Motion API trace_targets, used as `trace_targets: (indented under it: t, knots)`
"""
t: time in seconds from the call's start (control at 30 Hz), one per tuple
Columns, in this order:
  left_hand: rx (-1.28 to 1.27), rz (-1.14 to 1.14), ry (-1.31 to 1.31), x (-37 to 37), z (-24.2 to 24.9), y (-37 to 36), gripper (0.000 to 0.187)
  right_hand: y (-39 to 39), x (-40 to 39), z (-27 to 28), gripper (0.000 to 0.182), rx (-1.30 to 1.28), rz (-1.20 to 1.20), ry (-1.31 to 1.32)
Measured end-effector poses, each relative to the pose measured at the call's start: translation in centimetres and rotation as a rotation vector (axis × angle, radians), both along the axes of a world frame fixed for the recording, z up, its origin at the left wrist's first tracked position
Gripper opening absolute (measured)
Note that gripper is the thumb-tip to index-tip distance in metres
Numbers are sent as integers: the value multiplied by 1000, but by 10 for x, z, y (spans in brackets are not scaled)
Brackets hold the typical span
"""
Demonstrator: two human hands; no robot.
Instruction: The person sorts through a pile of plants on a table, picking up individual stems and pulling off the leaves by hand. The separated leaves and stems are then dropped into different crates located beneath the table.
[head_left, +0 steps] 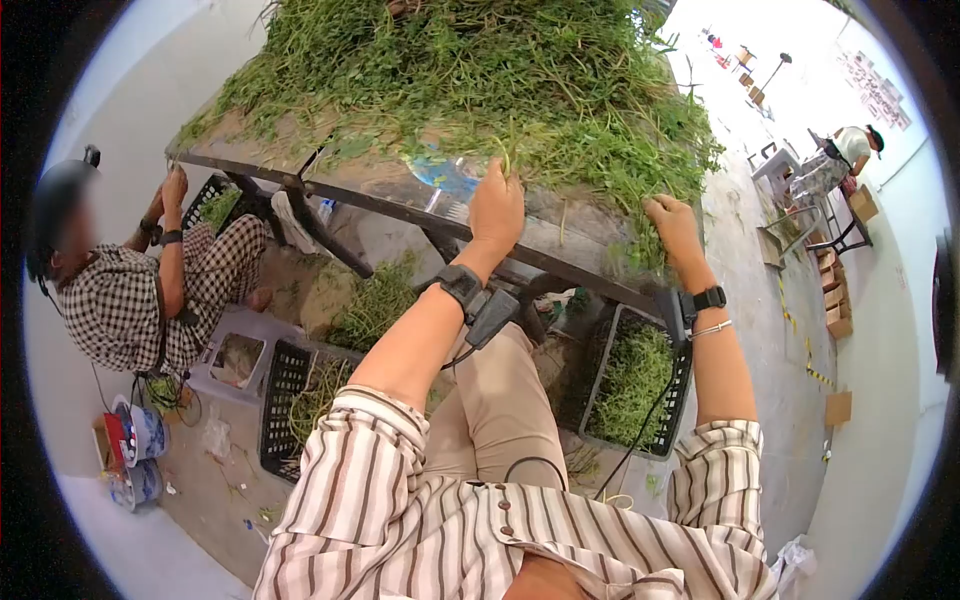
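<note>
A large heap of leafy green stems (470,80) covers the tabletop, its loose edge reaching toward me. My left hand (496,208) is closed at the table's near edge, with a few pale green stems (506,152) poking up from between its fingers. Farther right, my right hand (676,232) is closed in a pinch at the edge of the heap. Leafy greens (640,248) hang over the table edge beside its fingertips. A blue and clear plastic piece (440,175) lies just left of my left hand.
Below the table edge (350,192), a black crate (655,450) of greens stands at right and another crate (275,400) with stems at left. A person in checked clothes (120,300) sits at left. Another person (850,150) is far right, near cardboard boxes (838,310).
</note>
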State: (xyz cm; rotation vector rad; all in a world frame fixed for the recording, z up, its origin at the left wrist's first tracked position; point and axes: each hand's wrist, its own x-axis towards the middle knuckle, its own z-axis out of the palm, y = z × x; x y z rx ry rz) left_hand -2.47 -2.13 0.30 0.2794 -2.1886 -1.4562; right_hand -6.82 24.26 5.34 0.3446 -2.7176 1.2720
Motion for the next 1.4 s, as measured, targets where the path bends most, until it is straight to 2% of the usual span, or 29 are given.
trace_targets:
  t: [0.07, 0.1, 0.17, 0.2, 0.3, 0.47, 0.53, 0.57, 0.63, 0.77, 0.83, 0.97, 1.4]
  knots:
    - [-22, 22, -3, 2, 2, 1, 27, 7, -5, -4, 28, -256, -29, -92]
    - [-19, 19, -5, 4, 3, 2, 27, 10, -6, -6, 28, -253, -32, -94]
    - [-88, 41, -33, 6, 7, 2, 24, 14, -9, -8, 25, -500, -91, -124]
    - [-86, 42, -33, 8, 9, 3, 24, 19, -11, -6, 25, -497, -90, -124]
    - [-128, 89, -10, 14, 13, 7, 22, 33, -15, 8, 29, -745, -140, -202]
    - [-198, 131, 6, 14, 11, 9, 21, 4, 8, 44, 30, -642, -38, -179]
    - [-207, 119, -6, 15, 13, 9, 22, -19, 14, 49, 30, -477, 170, -176]
    - [-218, 112, -19, 16, 14, 9, 22, -30, 12, 45, 30, -476, 172, -174]
    - [-220, 110, -29, 16, 15, 9, 22, -55, 7, 35, 32, -233, 244, 57]
    - [-227, 90, -47, 13, 14, 8, 21, -102, 8, 26, 34, -87, 280, 93]
    - [-222, 74, -81, 14, 17, 8, 20, -117, 13, 31, 35, 174, 382, 15]
    - [-238, 62, -74, 15, 17, 7, 19, -132, 7, 14, 31, 372, 353, 222]
    - [-210, 64, -84, 14, 22, 7, 18, -136, 8, 17, 24, 428, 310, 225]
